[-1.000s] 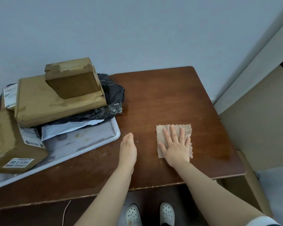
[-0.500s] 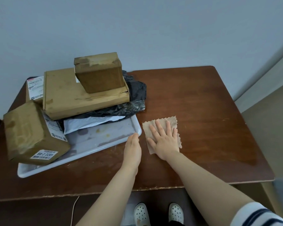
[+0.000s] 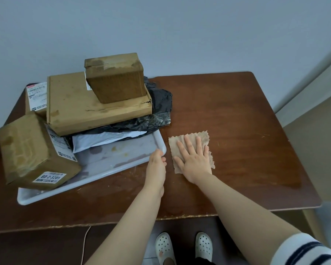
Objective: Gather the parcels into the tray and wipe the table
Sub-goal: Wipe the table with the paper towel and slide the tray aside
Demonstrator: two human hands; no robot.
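Observation:
A white tray (image 3: 111, 170) lies on the left of the brown table (image 3: 237, 115), piled with parcels. A small brown box (image 3: 116, 78) sits on a flat cardboard box (image 3: 80, 106), which rests on a black bag (image 3: 159, 104) and a white mailer (image 3: 103, 140). A labelled brown box (image 3: 33, 152) stands on the tray's left end, with another labelled parcel (image 3: 36, 96) behind it. My left hand (image 3: 157, 165) grips the tray's near right corner. Flat with spread fingers, my right hand (image 3: 194, 159) presses a beige cloth (image 3: 182, 139) onto the table just right of the tray.
A pale wall runs behind the table, and a beige cabinet (image 3: 317, 150) stands at its right side. A white cable (image 3: 84, 243) hangs below the front edge. My white shoes (image 3: 183, 247) show on the floor under the table.
My right hand slid the cloth leftwards across the table to the tray's right end. My left hand moved forward and took hold of the tray's corner.

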